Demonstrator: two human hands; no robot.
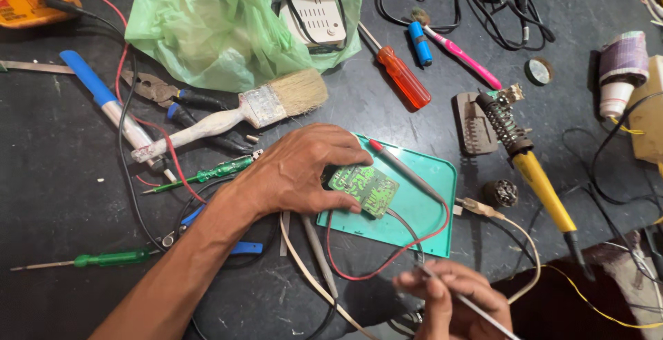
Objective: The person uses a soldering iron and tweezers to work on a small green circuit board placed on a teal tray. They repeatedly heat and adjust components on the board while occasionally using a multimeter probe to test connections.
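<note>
A small green circuit board [364,188] is held down on a teal plastic tray [431,174], near the middle of the dark table [55,174]. The left hand [300,171] lies over its left edge, and the board is gripped between the thumb and the curled fingers. The right hand [449,298], at the near edge, is closed around a thin metal rod [476,309], perhaps a probe or solder wire; this cannot be told. A red wire [387,260] runs out from under the board.

The board is judged light, stiff and thin, but fragile: it should be taken by its bare edges, not by the soldered face. On the smooth tray it may slide easily. A yellow soldering iron [535,174] rests to the right, well apart.
</note>
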